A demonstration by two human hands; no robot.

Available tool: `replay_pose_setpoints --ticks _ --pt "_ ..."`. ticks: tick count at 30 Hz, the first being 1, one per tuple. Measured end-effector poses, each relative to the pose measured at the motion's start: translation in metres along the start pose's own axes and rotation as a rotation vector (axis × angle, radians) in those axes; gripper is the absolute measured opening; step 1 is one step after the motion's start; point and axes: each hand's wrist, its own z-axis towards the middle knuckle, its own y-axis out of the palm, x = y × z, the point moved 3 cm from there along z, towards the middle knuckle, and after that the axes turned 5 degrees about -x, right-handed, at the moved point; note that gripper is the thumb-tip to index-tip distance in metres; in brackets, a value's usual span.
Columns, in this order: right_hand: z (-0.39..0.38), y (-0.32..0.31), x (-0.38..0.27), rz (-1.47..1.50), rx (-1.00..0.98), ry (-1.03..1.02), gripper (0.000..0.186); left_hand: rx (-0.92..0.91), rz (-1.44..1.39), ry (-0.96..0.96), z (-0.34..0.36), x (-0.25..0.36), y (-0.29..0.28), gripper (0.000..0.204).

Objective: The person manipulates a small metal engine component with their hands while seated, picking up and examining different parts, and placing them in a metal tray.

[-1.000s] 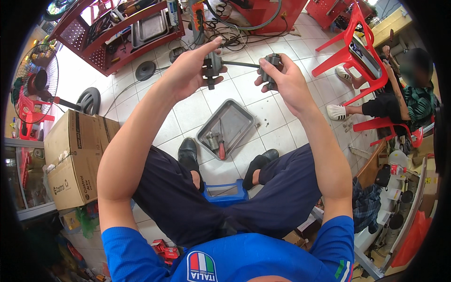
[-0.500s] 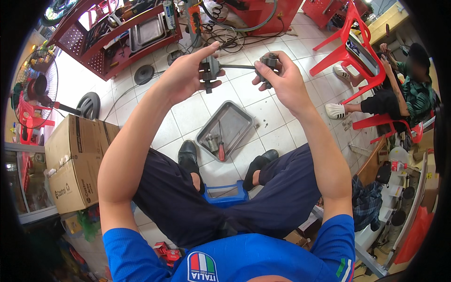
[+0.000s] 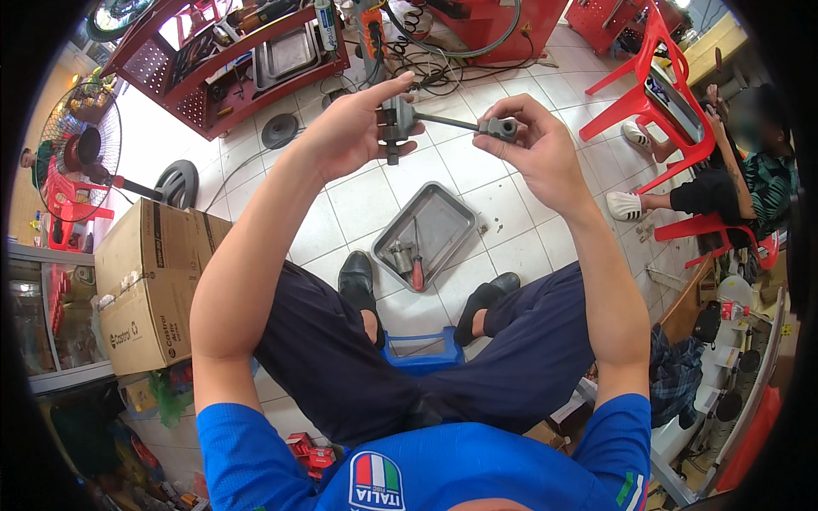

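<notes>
Above the floor, both hands hold dark grey metal pieces joined by a thin dark rod. My left hand is closed around a chunky metal block with a bolt-like end pointing down; its thumb stretches along the top. At the rod's other end, my right hand pinches a smaller metal piece between thumb and fingers, a round hole showing in its end. Below them, a grey metal tray on the tiles holds a screwdriver with a red handle and a silvery cylindrical metal part.
A blue plastic stool shows between my legs. Cardboard boxes and a fan stand at left, a red tool cart at far left. At right, a person sits near a red chair. Cables lie farther back.
My right hand has turned its piece, so the holed end now shows. The rod slopes down toward the right, where it was nearly level. My left hand keeps its hold on the block.
</notes>
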Motion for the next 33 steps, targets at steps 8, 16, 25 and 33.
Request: replay_pose_setpoints --ticks 8,16,25,33 --pt "0.000 -0.001 0.005 0.052 -0.018 -0.012 0.029 0.023 0.057 0.002 -0.002 0.001 0.004 0.052" --pt "-0.001 0.003 0.000 0.193 0.007 0.113 0.031 0.010 0.069 0.028 -0.007 0.004 0.008 0.049" --pt "0.000 0.005 0.002 0.286 0.038 0.205 0.029 0.050 0.121 0.103 -0.004 0.005 0.010 0.042" --pt "-0.001 0.007 0.000 0.314 0.001 0.211 0.026 0.060 0.106 0.110 -0.006 0.005 0.008 0.040"
